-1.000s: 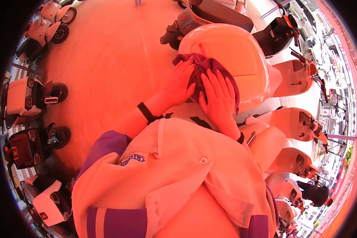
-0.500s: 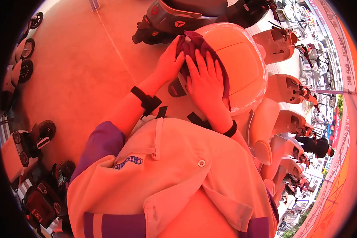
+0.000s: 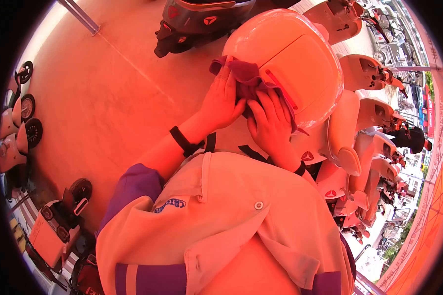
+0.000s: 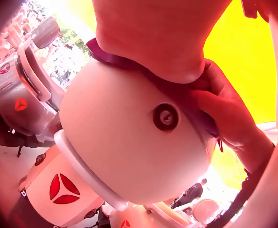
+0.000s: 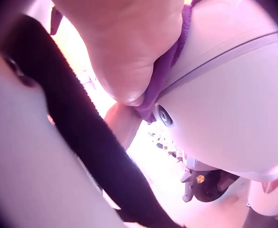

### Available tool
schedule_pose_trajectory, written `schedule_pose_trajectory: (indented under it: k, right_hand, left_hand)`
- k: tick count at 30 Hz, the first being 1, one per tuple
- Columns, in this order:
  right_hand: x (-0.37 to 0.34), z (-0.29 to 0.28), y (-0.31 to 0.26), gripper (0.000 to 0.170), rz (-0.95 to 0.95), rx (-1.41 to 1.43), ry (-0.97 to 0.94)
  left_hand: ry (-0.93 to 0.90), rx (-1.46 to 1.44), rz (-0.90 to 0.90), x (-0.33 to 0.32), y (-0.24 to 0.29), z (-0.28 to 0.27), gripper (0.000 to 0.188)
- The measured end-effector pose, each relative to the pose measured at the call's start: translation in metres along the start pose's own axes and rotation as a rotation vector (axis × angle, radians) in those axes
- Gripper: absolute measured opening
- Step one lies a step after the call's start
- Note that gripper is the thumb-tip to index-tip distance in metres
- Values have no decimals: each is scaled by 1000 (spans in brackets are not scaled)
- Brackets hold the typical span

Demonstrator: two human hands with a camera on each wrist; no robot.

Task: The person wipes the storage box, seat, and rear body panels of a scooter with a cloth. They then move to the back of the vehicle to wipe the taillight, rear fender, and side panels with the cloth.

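A rounded, glossy tail box (image 3: 310, 59) of a scooter stands in front of the person, its round keyhole lock (image 4: 166, 117) visible in the left wrist view. Bunched along the near side of the box lies a purple cloth (image 3: 245, 71). On its left part, the left hand (image 3: 221, 101) presses with extended fingers. The right hand (image 3: 272, 123) rests on the cloth's right part, fingers slightly bent and lying over it. Both palms face the box, thumbs close together. In the right wrist view the cloth (image 5: 163, 78) shows between the palm heel and the box.
A dark scooter (image 3: 197, 22) stands beyond the box at upper left. Several scooters, among them one with a pale seat (image 3: 343, 128), line the right side; others, including a boxed one (image 3: 51, 238), stand at far left. A metal post (image 3: 81, 17) rises from the floor.
The head view has turned, shifting the scooters. Both hands have stayed on the cloth, moving along the box's near side; the right fingers, straight before, are now more bent and the cloth more bunched.
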State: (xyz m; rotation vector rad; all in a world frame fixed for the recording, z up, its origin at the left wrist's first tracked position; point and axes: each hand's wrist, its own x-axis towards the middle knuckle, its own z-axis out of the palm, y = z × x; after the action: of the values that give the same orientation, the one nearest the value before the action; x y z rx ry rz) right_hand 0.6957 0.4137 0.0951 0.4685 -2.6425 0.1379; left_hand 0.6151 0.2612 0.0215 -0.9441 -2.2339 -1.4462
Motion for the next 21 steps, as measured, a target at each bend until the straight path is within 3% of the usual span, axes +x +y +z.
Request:
schedule_pose_trajectory:
  k: [2,6,9,10,13,17,21]
  right_hand:
    - [17,3,0,44,-1,21,19]
    - [33,14,-3,42,-21,26,80]
    - [20,16,1,38,11,43,122]
    - [12,11,2,35,27,45,122]
    - [-29,2,14,26,62,62,161]
    - [-89,-8,42,15,57,32,293]
    - [-129,-18,72,18,147,20,318]
  left_hand:
    - [43,-26,1,14,-8,-4,78]
    - [51,-346,-342,34,-10,-9,66]
    - [196,-299,-230,26,-7,10,66]
    - [167,29,-86,23,17,5,64]
    - [12,82,163,5,56,13,63]
    - [-190,10,360,-24,60,39,63]
    - [-275,116,537,-26,86,66,61]
